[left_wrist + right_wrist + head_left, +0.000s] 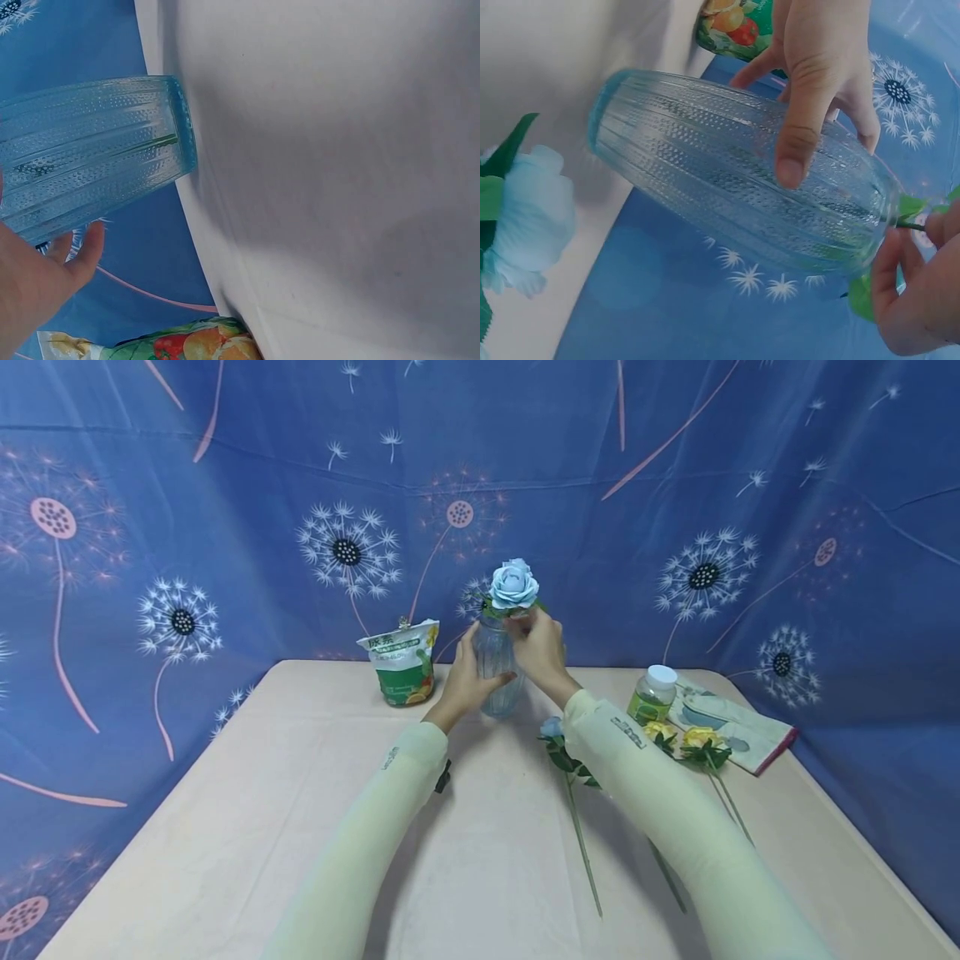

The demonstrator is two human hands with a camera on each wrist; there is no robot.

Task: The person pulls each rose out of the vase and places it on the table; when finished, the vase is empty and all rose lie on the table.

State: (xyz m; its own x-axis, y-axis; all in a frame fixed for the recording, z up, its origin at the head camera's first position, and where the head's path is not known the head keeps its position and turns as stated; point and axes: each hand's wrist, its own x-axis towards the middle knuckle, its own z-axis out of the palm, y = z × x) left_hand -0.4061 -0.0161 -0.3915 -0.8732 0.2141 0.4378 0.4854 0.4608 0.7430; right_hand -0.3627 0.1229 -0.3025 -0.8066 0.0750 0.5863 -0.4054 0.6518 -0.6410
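Note:
A ribbed, clear bluish glass vase stands upright at the back middle of the table. My left hand holds its side, thumb across the front and fingers round the far side. At its mouth, my right hand pinches the green stem of a light blue artificial rose. The bloom sits just above the rim, with leaves around it. Through the glass, the left wrist view shows the stem's lower end near the vase's base.
Another blue rose lies under my right forearm. Further right are two yellow roses, a white-capped jar and a folded pale cloth. A green and white pouch stands left of the vase. A blue patterned curtain hangs behind.

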